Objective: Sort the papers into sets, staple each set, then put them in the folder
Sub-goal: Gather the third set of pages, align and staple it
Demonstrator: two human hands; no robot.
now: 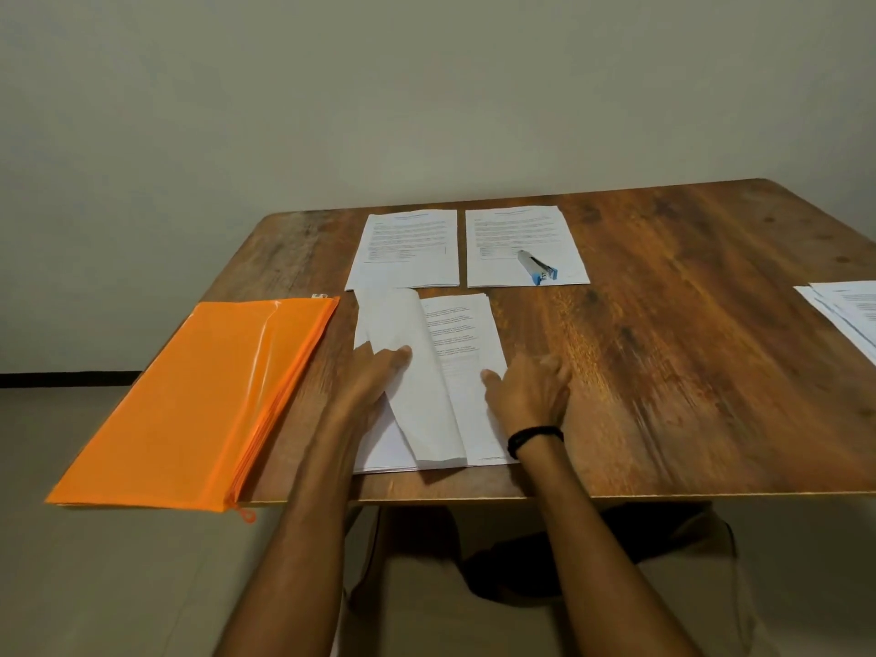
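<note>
Reaching in from the near edge, both bare forearms cross onto the wooden table (663, 348). The left hand (374, 377) lies flat with straight fingers on a turned sheet (403, 324), pressing on it without curling round it. That sheet is folded over to the left from the near stack (464, 343) of printed papers, which lies in the middle, just inside the table's near edge. The right hand (531, 391) rests on the right side of the same stack, thumb stretched onto the printed page and the other fingers loosely bent at the paper's edge; it holds nothing. A black wristband (533, 438) circles the right wrist.

Just left of the stack, the orange folder (189, 395) lies flat on the table's left corner, its left part hanging past the edge. Its zip runs along the right side, and the orange zip pull (246, 515) dangles at the near corner.

Farther back, two printed sets lie side by side with a narrow gap between them: the left set (407, 248) and the right set (516, 230). The stapler (538, 267), silver with a blue end, lies on the near part of the right set, well apart from both hands.

Well to the right, loose papers (848, 310) lie fanned, partly cut off by the frame. Beyond the table stands a plain pale wall (426, 87).
</note>
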